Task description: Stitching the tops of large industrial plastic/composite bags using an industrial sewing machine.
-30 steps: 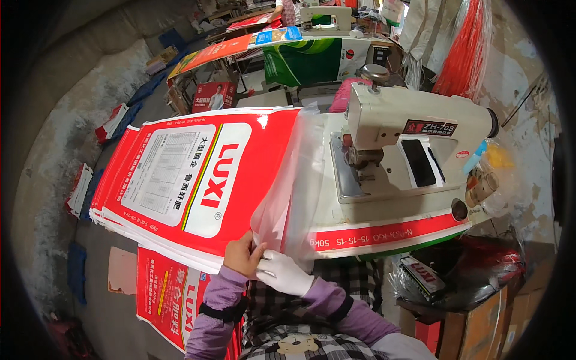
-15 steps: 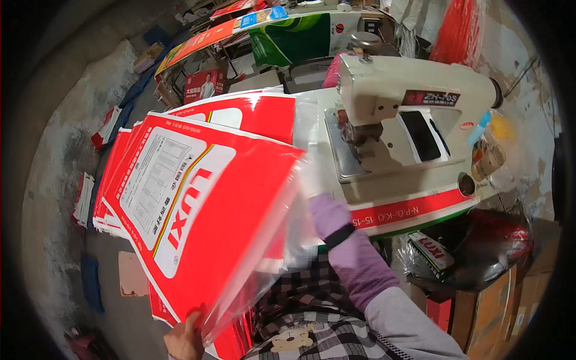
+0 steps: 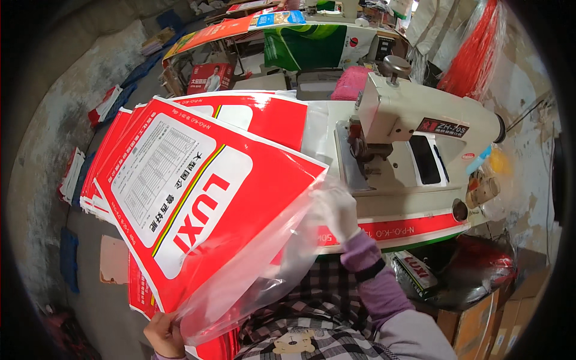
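A red and white woven sack (image 3: 273,171) lies slantwise in front of me, on top of a fanned stack of similar sacks. A clear plastic liner (image 3: 287,237) sticks out of its near edge. My bare left hand (image 3: 165,333) is closed on the sack's near left corner, thumb on top. My right hand (image 3: 337,210), in a white glove, pinches the liner close to the sack's right corner; its fingertips are partly covered by the plastic. Just beyond that hand stands a cream sewing machine (image 3: 408,99) on its table.
A dark phone (image 3: 425,159) lies on the machine bed. Red strands (image 3: 471,57) hang behind the machine at right. Below the table, a black plastic bag (image 3: 468,264) rests by cardboard boxes (image 3: 474,321). A red box (image 3: 209,78) stands behind the sacks.
My right hand has moved right and toward me, and the liner is spread wider along the sack's edge. My left hand has shifted slightly left on its corner. The whole view has turned a little.
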`<state>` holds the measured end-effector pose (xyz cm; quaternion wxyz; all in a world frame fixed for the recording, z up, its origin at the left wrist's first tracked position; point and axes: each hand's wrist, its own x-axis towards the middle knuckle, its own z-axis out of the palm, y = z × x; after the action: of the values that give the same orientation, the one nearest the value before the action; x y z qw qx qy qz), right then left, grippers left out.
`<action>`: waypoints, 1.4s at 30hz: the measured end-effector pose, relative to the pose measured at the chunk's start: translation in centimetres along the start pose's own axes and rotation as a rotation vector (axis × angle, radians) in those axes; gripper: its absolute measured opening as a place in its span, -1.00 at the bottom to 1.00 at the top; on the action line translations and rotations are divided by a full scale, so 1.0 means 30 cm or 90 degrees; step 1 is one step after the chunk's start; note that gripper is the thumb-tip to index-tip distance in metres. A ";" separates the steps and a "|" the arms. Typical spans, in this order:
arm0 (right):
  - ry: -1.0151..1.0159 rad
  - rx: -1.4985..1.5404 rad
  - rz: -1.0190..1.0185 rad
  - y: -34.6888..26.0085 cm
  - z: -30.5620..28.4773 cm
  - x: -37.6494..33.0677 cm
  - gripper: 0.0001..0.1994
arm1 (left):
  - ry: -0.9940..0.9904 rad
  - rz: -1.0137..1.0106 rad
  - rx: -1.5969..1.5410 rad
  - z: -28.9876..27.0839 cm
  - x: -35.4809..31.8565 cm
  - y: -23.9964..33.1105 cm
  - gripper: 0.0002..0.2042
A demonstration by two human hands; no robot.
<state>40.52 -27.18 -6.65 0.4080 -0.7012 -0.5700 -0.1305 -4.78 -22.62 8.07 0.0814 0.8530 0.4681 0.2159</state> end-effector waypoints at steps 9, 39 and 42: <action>0.099 0.034 0.281 0.018 -0.006 0.060 -0.81 | -0.107 0.156 0.131 -0.031 -0.087 -0.142 -0.80; 0.021 0.546 0.796 -0.222 -0.110 -0.407 -0.73 | 0.059 0.484 -0.061 1.114 1.368 0.377 -0.87; -0.005 0.731 0.848 -0.191 -0.122 -0.386 -0.72 | 0.044 0.470 -0.058 1.106 1.380 0.379 -0.88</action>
<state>32.70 -37.74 -9.42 0.6871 -0.5747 -0.0210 0.4441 38.05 7.76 -5.60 0.0202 0.9521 0.1217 0.2799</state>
